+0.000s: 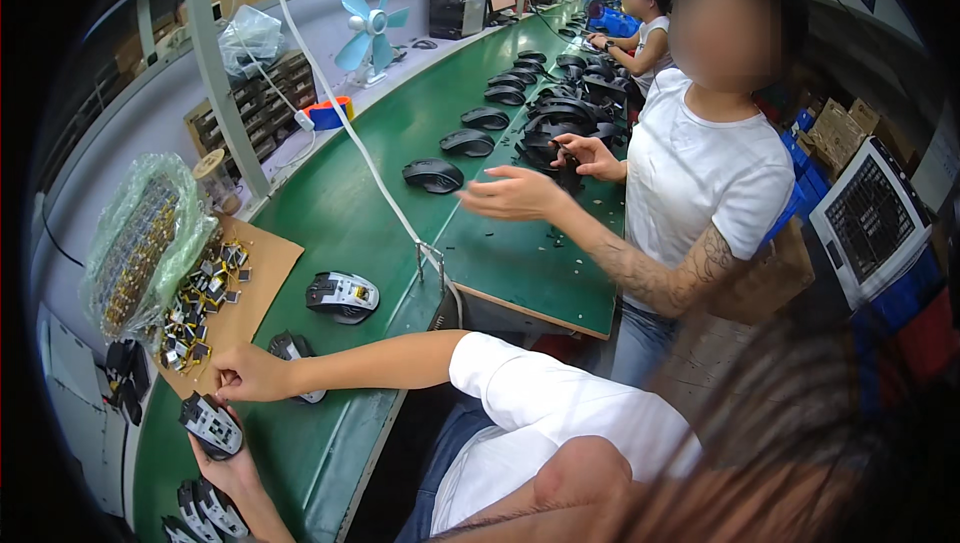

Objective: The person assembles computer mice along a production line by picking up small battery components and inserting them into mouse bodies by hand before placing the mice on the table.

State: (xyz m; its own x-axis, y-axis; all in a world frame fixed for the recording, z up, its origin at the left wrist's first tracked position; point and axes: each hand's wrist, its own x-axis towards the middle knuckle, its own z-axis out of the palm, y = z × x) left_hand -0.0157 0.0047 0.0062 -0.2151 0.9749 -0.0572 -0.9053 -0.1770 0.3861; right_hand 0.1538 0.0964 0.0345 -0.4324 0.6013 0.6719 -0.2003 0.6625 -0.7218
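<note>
My left hand (pixel 236 472) is closed around an opened computer mouse (pixel 213 426), its white and black inside facing up. Just above it, my right hand (pixel 250 373) is curled in a pinch; whatever its fingertips hold is too small or hidden to make out. Beside my right hand, small silver, black and yellow parts (pixel 205 293) lie heaped on a cardboard sheet (pixel 268 255). Partly under my right forearm is another opened mouse (pixel 290 348). A further opened mouse (pixel 343 296) sits farther along the green bench, and several more opened mice (pixel 212 510) stand near the lower edge.
A bubble-wrapped stack of parts (pixel 145 243) borders the cardboard. A white cable (pixel 350 133) hangs down to a metal bracket (pixel 430 258). Across the green bench (pixel 350 203), a co-worker (pixel 705 163) reaches over closed black mice (pixel 433 176). A blue fan (pixel 368 25) stands behind.
</note>
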